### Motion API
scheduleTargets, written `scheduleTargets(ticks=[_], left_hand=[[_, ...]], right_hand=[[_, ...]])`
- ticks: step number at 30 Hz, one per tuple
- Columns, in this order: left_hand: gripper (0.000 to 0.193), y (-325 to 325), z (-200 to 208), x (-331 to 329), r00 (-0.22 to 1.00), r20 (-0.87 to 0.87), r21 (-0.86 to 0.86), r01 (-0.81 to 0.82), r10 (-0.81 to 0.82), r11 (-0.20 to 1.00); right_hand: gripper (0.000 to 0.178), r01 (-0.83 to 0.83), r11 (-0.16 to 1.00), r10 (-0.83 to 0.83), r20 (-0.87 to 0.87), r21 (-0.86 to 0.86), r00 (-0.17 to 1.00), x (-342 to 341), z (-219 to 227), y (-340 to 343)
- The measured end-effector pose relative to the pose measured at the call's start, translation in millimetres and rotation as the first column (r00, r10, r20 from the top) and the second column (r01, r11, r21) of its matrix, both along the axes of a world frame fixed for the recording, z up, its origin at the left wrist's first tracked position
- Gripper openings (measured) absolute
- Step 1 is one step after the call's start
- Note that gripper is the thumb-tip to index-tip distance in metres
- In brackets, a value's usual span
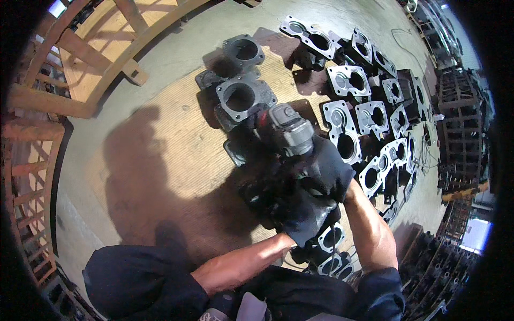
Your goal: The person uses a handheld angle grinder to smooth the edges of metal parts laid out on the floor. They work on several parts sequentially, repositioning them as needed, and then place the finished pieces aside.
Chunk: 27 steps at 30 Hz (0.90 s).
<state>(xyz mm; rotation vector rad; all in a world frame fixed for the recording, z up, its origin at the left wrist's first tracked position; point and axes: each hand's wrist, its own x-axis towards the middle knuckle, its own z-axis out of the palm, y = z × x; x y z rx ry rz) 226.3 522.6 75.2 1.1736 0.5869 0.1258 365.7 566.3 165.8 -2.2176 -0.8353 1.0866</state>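
Observation:
My right hand [332, 170], in a black glove, is wrapped round an angle grinder [290, 131] just behind its grey metal head. Lower down, my left hand [309, 222], gloved in black too, is closed on the tool's dark rear body; shadow hides most of its fingers. The grinder's head is beside a dark flanged metal casting [239, 98] with a round bore. Whether the disc touches metal is hidden. Another rough casting [244, 50] stands beyond it. Under my hands, a further casting [235, 153] is mostly covered by shadow.
Several castings with bright machined faces [349, 80] stand in rows at the right. Wooden slatted crates [32, 171] line the left, with a wooden frame [101, 48] at far left. Racks of dark parts [460, 117] stand far right. A cable [409, 45] lies on the floor.

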Motion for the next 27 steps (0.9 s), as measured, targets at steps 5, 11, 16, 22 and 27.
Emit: scheduleTargets(ticks=[5,11,16,22,27], left_hand=[[0.039,3.1,2.0,17.4,0.998,0.051,-0.015,-0.044,0.045,0.999],[0.036,-1.3,18.4,0.0,0.999,0.031,-0.014,0.01,-0.01,1.0],[0.033,4.9,24.5,-22.2,1.0,-0.026,0.024,0.003,-0.002,1.0],[0.033,8.1,3.2,17.0,0.998,0.044,-0.014,-0.044,0.044,0.999],[0.033,-1.0,10.4,2.6,1.0,0.005,-0.04,-0.016,0.017,0.999]], right_hand=[[0.053,0.077,0.979,-0.06,-0.095,0.186,0.994,3.0,7.9,-4.0],[0.053,0.087,0.989,-0.08,-0.059,0.121,0.995,-1.3,-12.2,-16.0],[0.047,0.044,0.994,-0.034,-0.102,0.096,0.994,-21.2,-21.9,-12.2],[0.04,0.147,0.981,-0.14,-0.061,0.13,0.988,6.3,-5.9,-3.9],[0.047,0.094,0.964,-0.084,-0.048,0.25,0.995,3.4,-27.1,-14.0]])
